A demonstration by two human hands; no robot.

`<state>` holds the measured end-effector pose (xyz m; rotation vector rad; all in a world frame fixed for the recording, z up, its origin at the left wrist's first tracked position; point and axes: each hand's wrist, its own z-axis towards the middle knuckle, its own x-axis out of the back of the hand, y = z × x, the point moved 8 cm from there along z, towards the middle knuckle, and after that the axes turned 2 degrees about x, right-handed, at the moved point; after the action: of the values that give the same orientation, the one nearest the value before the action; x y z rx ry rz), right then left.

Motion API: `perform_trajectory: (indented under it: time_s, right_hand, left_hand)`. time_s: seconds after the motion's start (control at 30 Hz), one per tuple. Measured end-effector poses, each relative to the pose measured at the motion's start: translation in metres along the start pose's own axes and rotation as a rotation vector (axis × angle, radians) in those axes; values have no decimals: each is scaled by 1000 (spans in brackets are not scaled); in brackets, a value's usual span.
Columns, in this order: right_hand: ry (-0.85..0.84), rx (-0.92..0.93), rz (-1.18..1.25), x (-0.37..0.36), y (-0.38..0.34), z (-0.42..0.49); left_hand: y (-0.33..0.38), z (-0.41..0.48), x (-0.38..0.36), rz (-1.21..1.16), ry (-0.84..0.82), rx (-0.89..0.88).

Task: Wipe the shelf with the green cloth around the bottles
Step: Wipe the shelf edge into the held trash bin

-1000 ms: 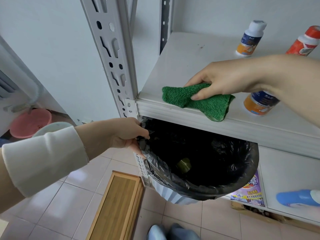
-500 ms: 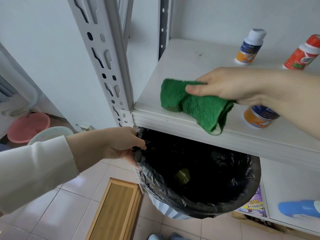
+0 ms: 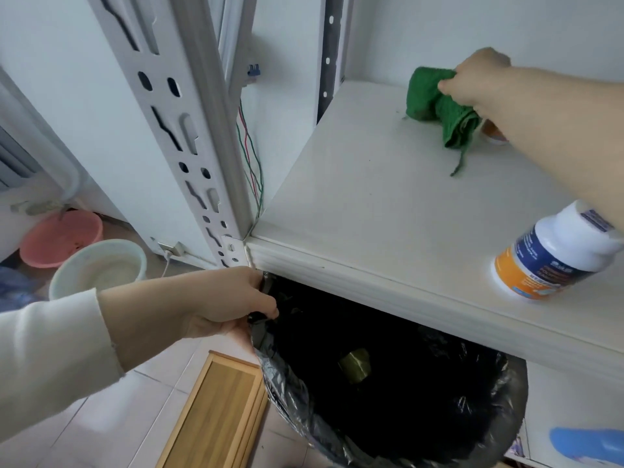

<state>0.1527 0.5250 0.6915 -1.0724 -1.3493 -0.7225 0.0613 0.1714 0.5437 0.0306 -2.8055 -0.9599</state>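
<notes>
Gripping the bunched green cloth in the right hand, now shifted from the front edge to the rear of the shelf beside a half-hidden bottle, left hand still pinching the bin liner; rear zone likely next.

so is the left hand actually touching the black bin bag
Touching. The head view shows the left hand gripping the black bin bag at its near rim, fingers curled over the plastic edge with no gap.
</notes>
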Motion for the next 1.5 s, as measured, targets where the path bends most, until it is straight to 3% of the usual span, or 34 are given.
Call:
perform_trajectory:
  time_s: [0.13, 0.4, 0.57, 0.77, 1.13, 1.2, 1.27, 1.33, 1.43, 1.5]
  right_hand:
    - [4, 24, -169, 0, -9, 8]
    - [-110, 81, -77, -4, -16, 19]
    - [95, 69, -252, 18, -16, 22]
    - [-116, 179, -194, -14, -39, 4]
    - [-323, 644, -282, -45, -78, -148]
    - [-394, 612, -190, -45, -74, -155]
    - [-410, 509, 53, -31, -70, -143]
    - [-279, 391, 213, -8, -63, -114]
    - [-90, 323, 103, 6, -59, -86]
    - [-159, 311, -51, -9, -62, -87]
  left_hand:
    - [-2, 3, 1, -31, -11, 17]
    - [-2, 2, -1, -69, -49, 29]
    - [1, 4, -1, -93, -41, 6]
    - [5, 5, -1, -66, -27, -33]
    - [7, -1, -2, 23, -38, -32]
    - [6, -3, -1, 46, -26, -27]
    - [5, -2, 0, 39, -27, -31]
    - [7, -2, -1, 27, -29, -49]
    - [4, 5, -3, -31, -36, -51]
    - [1, 7, 0, -31, -19, -41]
